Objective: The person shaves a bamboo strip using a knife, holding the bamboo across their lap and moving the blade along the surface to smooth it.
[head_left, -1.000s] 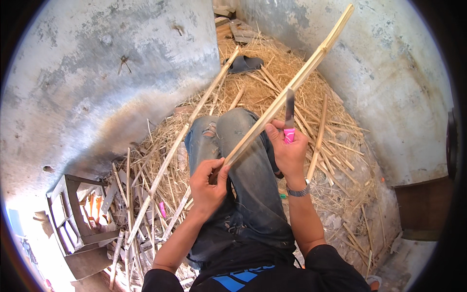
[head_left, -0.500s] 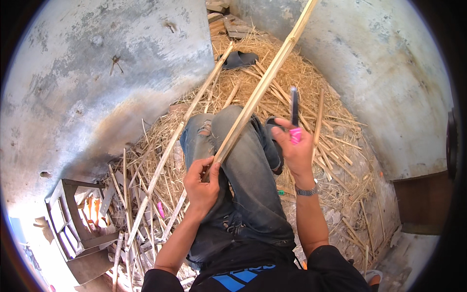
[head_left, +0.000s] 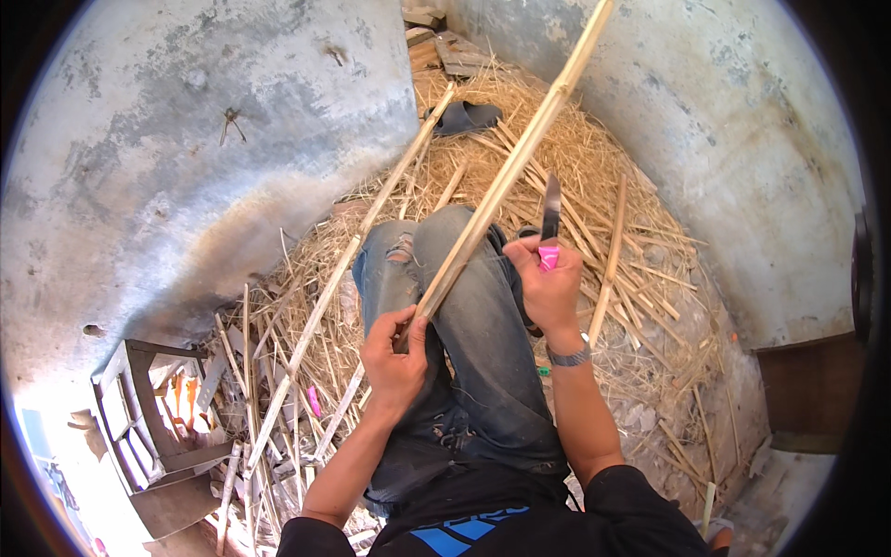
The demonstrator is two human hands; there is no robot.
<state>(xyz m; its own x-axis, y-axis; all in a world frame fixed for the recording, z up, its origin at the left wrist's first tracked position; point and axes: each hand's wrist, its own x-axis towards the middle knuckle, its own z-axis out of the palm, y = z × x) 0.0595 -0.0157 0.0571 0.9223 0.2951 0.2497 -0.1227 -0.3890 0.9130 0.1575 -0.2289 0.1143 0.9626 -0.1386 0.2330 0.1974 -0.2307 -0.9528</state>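
Observation:
A long split bamboo strip (head_left: 506, 176) slants across my thighs, its far end reaching the top edge of the head view. My left hand (head_left: 394, 362) grips its near end, fingers wrapped round it above my lap. My right hand (head_left: 549, 292) is closed on a knife (head_left: 551, 209) with a dark blade pointing up and away and a pink handle, partly hidden by the fingers. The blade stands apart from the strip, to its right. Another long bamboo strip (head_left: 357, 237) leans along the left side of my knees.
Shavings and loose bamboo strips (head_left: 613, 251) cover the ground ahead and to the right. A dark slipper (head_left: 467, 118) lies beyond my knees. Worn plaster walls (head_left: 278, 111) rise on both sides. At lower left stands a dark frame (head_left: 139, 408); a pink object (head_left: 314, 401) lies near it.
My right hand with the knife has come slightly down and left, closer to the strip. My left hand still holds the strip's near end. The whole view has shifted a little.

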